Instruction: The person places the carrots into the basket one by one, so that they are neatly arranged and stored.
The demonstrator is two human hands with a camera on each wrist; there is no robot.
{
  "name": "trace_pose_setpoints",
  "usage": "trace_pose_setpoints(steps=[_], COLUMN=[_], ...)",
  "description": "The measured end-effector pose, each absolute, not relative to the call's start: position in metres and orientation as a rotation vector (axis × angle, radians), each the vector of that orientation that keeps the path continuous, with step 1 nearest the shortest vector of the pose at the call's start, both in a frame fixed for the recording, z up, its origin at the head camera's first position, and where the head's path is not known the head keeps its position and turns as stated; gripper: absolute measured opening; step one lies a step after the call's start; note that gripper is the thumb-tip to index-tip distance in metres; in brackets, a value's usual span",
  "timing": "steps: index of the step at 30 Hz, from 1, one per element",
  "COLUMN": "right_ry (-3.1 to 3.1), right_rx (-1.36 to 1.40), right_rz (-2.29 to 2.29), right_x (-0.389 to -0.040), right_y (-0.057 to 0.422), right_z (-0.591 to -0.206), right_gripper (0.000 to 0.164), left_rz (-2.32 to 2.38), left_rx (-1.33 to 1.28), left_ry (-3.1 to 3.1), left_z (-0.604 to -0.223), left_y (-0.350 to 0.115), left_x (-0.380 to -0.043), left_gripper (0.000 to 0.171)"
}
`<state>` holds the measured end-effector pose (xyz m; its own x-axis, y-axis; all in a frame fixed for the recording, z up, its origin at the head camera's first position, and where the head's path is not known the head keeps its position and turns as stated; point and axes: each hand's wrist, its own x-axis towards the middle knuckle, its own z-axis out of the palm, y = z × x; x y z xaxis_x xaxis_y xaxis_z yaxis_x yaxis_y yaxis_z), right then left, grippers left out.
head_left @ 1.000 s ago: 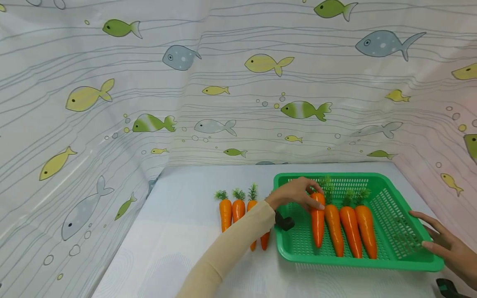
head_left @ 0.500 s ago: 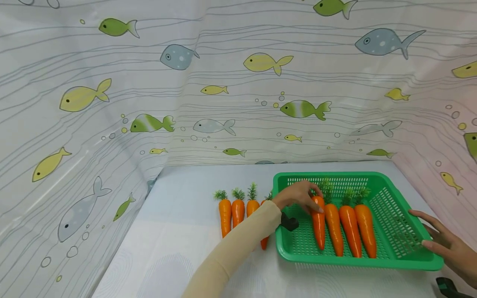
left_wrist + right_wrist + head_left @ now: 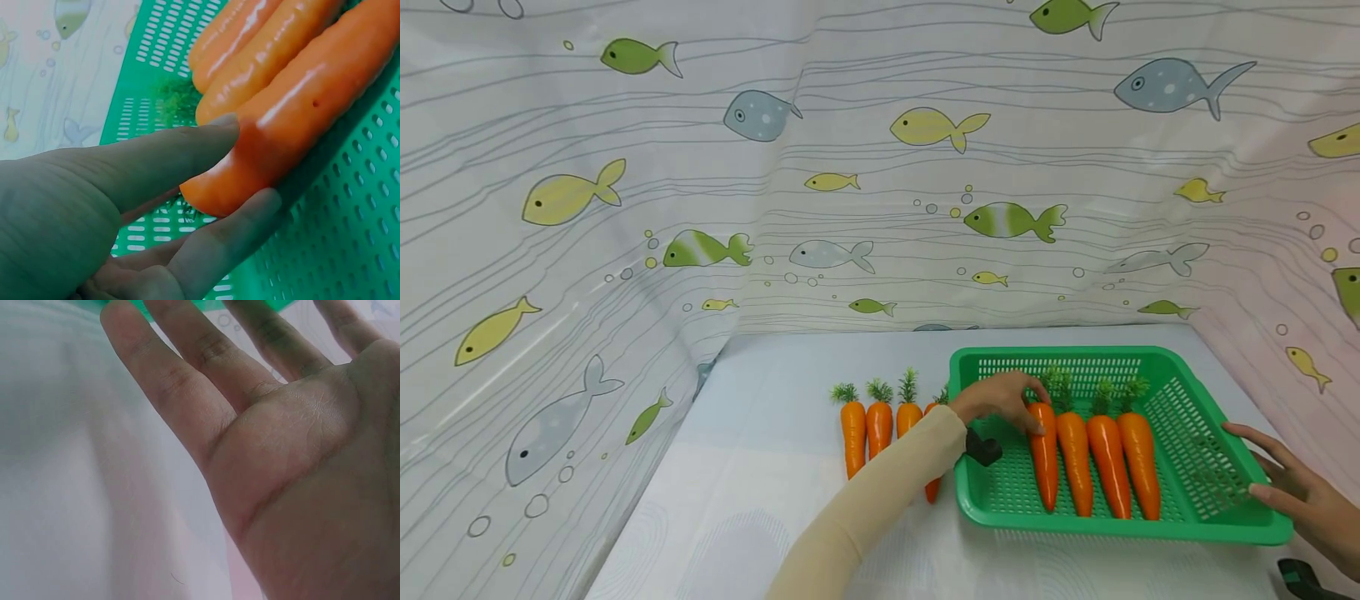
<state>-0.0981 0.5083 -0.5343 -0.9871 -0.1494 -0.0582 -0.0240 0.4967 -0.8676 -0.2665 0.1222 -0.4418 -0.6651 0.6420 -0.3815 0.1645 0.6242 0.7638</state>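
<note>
My left hand (image 3: pixel 1002 398) reaches into the green plastic basket (image 3: pixel 1097 533) and pinches the leafy end of an orange carrot (image 3: pixel 1043 467). In the left wrist view, my thumb lies on top of this carrot (image 3: pixel 281 128) and the other fingers are along its lower side. Its leaves are mostly hidden by the hand. Several carrots lie side by side to its right, including the neighbouring carrot (image 3: pixel 1075 467), leaves toward the back. My right hand (image 3: pixel 1300 492) touches the basket's right rim. Its fingers look extended in the right wrist view, where the palm (image 3: pixel 300 444) shows.
Left of the basket, several more carrots lie in a row on the white table (image 3: pixel 760 433), such as the leftmost carrot (image 3: pixel 853 433). My left sleeve (image 3: pixel 872 500) covers part of them. A fish-patterned curtain (image 3: pixel 850 208) stands behind and at both sides.
My left hand has lowered slightly toward the basket floor. The pinched carrot has shifted a little right and toward me, closer to its neighbour. The right hand has stayed put.
</note>
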Motion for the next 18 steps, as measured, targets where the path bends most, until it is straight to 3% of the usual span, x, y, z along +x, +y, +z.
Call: trace_pose_setpoints(steps=[9,18], right_ry=[2.6,2.615], right_rx=[-0.139,-0.116], right_rz=[-1.501,-1.498], right_x=[-0.098,-0.097], right_y=[0.506,0.505], right_z=[-0.531,-0.531], right_gripper=[0.08,0.081], left_rz=[0.994,1.221], left_rx=[0.671,0.718], left_ry=[2.122,2.112], left_z=[-0.437,-0.423], left_y=[0.117,0.101], left_x=[-0.267,-0.266], left_gripper=[0.049,0.045])
